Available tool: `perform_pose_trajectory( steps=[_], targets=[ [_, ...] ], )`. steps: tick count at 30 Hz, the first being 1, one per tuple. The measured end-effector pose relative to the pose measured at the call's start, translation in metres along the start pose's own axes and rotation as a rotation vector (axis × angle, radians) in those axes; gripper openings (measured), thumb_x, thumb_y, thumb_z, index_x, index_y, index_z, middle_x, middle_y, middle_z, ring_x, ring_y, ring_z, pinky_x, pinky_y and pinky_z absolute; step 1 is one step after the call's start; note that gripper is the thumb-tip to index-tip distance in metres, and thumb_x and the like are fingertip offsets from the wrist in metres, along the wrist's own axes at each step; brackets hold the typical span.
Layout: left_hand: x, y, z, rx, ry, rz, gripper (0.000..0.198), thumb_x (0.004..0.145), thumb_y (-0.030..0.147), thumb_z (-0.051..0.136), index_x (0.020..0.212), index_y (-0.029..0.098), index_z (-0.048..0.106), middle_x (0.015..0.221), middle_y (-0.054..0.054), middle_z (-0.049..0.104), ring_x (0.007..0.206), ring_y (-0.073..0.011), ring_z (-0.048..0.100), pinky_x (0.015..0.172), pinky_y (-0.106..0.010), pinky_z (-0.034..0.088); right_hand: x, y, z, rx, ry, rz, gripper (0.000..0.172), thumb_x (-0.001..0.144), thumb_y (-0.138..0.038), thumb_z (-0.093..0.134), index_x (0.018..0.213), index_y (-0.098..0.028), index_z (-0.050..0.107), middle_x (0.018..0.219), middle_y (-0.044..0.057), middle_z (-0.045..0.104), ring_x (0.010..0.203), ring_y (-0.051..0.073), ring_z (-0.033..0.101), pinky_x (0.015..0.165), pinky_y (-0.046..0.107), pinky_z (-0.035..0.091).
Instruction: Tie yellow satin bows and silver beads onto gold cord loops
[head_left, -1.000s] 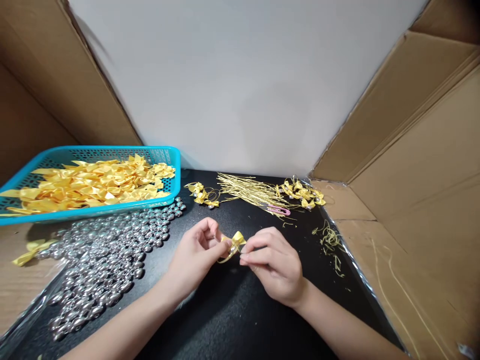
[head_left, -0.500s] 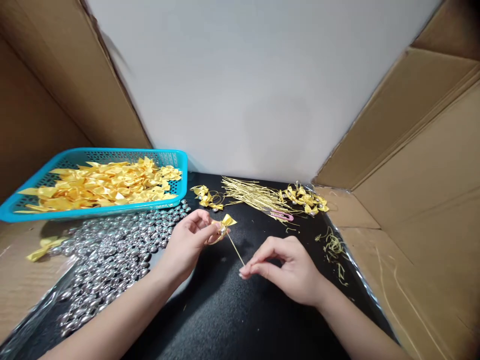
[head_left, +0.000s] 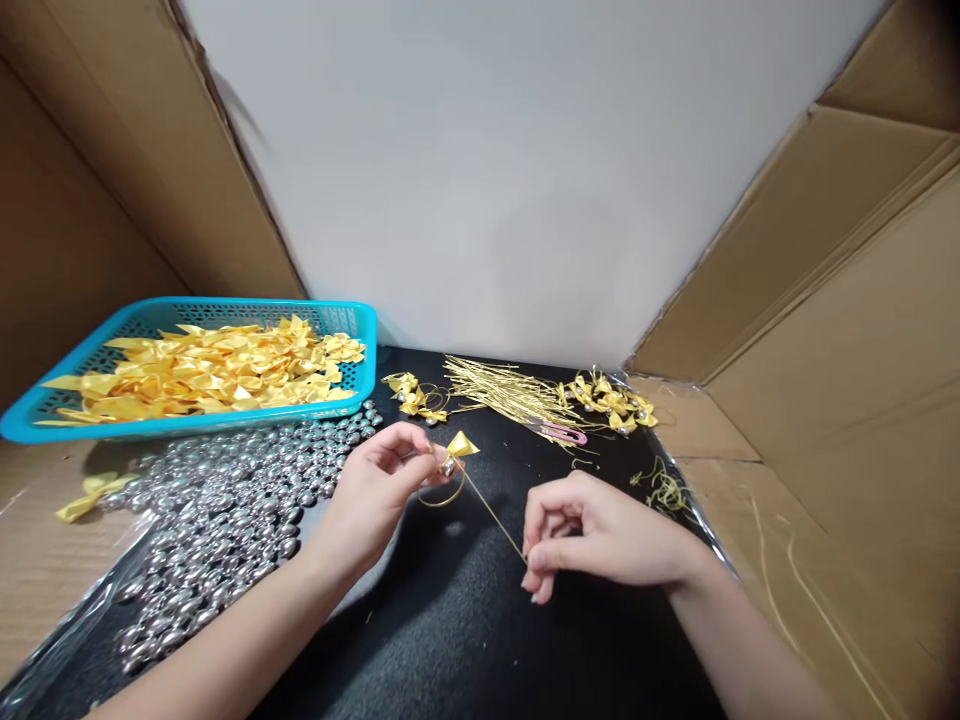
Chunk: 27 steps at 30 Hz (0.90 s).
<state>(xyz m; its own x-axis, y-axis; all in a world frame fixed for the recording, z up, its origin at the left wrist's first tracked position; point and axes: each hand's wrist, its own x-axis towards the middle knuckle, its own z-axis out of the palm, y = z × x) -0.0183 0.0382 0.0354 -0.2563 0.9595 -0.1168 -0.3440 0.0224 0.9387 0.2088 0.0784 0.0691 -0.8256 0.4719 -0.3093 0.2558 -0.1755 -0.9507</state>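
Note:
Between its thumb and fingers, my left hand (head_left: pixel 390 480) pinches a yellow ribbon bow (head_left: pixel 462 446) with a silver bead (head_left: pixel 448 466) at its middle. A thin gold cord (head_left: pixel 491 513) runs from the bow down to my right hand (head_left: pixel 585 535), whose thumb and fingers are closed on its end. The cord's stretch between the hands looks straight. Below the left fingers part of the cord hangs in a curved loop (head_left: pixel 442 503). The left fingers cover part of the bow.
A blue basket (head_left: pixel 369 350) of yellow bows stands at the left, silver beads (head_left: pixel 225 520) spread before it. At the back lie gold cord lengths (head_left: pixel 510 393), pink snips (head_left: pixel 562 433) and bead-and-bow pieces (head_left: pixel 611 400). Cord scraps (head_left: pixel 664 487) lie right. Cardboard (head_left: pixel 847 300) walls flank the black surface.
My right hand has moved right and slightly down, drawing the cord out longer. A loop of cord now shows below my left hand, which has barely moved.

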Motion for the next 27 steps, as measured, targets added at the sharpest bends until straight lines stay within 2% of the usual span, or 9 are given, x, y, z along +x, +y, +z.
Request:
perform_pose_trajectory(
  steps=[4, 7, 10, 13, 17, 19, 22, 25, 27],
  targets=[
    [-0.002, 0.001, 0.000, 0.062, -0.023, 0.033, 0.016, 0.067, 0.014, 0.075, 0.067, 0.018, 0.060, 0.062, 0.004, 0.068, 0.060, -0.0101, 0.063, 0.062, -0.019, 0.049, -0.003, -0.003, -0.001, 0.000, 0.004, -0.020, 0.013, 0.081, -0.021, 0.067, 0.075, -0.015, 0.056, 0.068, 0.002, 0.071, 0.061, 0.012, 0.070, 0.060, 0.023, 0.054],
    [-0.005, 0.002, 0.000, 0.145, -0.061, 0.059, 0.014, 0.069, 0.017, 0.075, 0.067, 0.019, 0.061, 0.060, 0.003, 0.066, 0.058, -0.0106, 0.061, 0.059, -0.020, 0.047, 0.002, -0.003, 0.003, 0.010, 0.185, -0.196, 0.011, 0.082, -0.022, 0.066, 0.077, -0.017, 0.057, 0.067, 0.000, 0.068, 0.061, 0.010, 0.067, 0.064, 0.025, 0.054],
    [-0.009, 0.004, 0.003, 0.219, -0.107, 0.050, 0.011, 0.071, 0.020, 0.075, 0.069, 0.019, 0.064, 0.060, 0.002, 0.066, 0.057, -0.0116, 0.060, 0.056, -0.020, 0.046, 0.011, -0.001, 0.013, -0.021, 0.360, -0.326, 0.009, 0.084, -0.023, 0.063, 0.079, -0.018, 0.058, 0.061, -0.004, 0.060, 0.053, 0.009, 0.059, 0.057, 0.023, 0.052],
    [-0.013, 0.006, 0.008, 0.263, -0.159, 0.052, 0.008, 0.073, 0.022, 0.073, 0.068, 0.018, 0.067, 0.062, 0.001, 0.065, 0.058, -0.0117, 0.058, 0.055, -0.019, 0.045, 0.019, 0.004, 0.024, -0.196, 0.401, -0.410, 0.008, 0.086, -0.022, 0.059, 0.078, -0.018, 0.059, 0.060, -0.004, 0.058, 0.051, 0.009, 0.054, 0.052, 0.022, 0.048],
    [-0.018, 0.008, 0.011, 0.321, -0.224, 0.082, 0.006, 0.074, 0.022, 0.070, 0.070, 0.019, 0.073, 0.068, 0.000, 0.066, 0.062, -0.0120, 0.058, 0.058, -0.020, 0.046, 0.023, 0.012, 0.034, -0.550, 0.423, -0.610, 0.012, 0.089, -0.015, 0.051, 0.087, -0.020, 0.063, 0.077, 0.001, 0.069, 0.067, 0.013, 0.062, 0.067, 0.026, 0.049],
    [-0.020, 0.007, 0.012, 0.313, -0.238, 0.055, 0.005, 0.076, 0.023, 0.070, 0.075, 0.020, 0.073, 0.068, -0.001, 0.067, 0.063, -0.0133, 0.059, 0.060, -0.021, 0.048, 0.023, 0.016, 0.036, -0.625, 0.464, -0.663, 0.017, 0.091, -0.013, 0.047, 0.094, -0.021, 0.062, 0.078, 0.001, 0.068, 0.068, 0.013, 0.060, 0.067, 0.026, 0.047],
    [-0.023, 0.006, 0.013, 0.290, -0.218, 0.016, 0.006, 0.075, 0.025, 0.072, 0.078, 0.021, 0.071, 0.064, 0.000, 0.068, 0.059, -0.0137, 0.060, 0.057, -0.021, 0.048, 0.023, 0.022, 0.036, -0.548, 0.582, -0.637, 0.016, 0.087, -0.016, 0.051, 0.099, -0.021, 0.059, 0.066, -0.003, 0.056, 0.055, 0.010, 0.049, 0.055, 0.023, 0.041],
    [-0.025, 0.007, 0.014, 0.342, -0.157, 0.072, 0.008, 0.073, 0.024, 0.075, 0.078, 0.021, 0.070, 0.070, -0.001, 0.070, 0.057, -0.0131, 0.060, 0.051, -0.020, 0.046, 0.023, 0.024, 0.037, -0.313, 0.673, -0.570, 0.014, 0.084, -0.024, 0.056, 0.097, -0.019, 0.056, 0.056, -0.008, 0.035, 0.047, 0.009, 0.034, 0.047, 0.022, 0.031],
    [-0.027, 0.008, 0.015, 0.431, -0.120, 0.139, 0.006, 0.072, 0.023, 0.075, 0.076, 0.022, 0.071, 0.074, -0.001, 0.071, 0.058, -0.0138, 0.061, 0.050, -0.020, 0.046, 0.024, 0.022, 0.039, -0.140, 0.676, -0.492, 0.015, 0.087, -0.033, 0.053, 0.089, -0.018, 0.057, 0.055, -0.008, 0.032, 0.048, 0.009, 0.029, 0.046, 0.023, 0.026]
  ],
)
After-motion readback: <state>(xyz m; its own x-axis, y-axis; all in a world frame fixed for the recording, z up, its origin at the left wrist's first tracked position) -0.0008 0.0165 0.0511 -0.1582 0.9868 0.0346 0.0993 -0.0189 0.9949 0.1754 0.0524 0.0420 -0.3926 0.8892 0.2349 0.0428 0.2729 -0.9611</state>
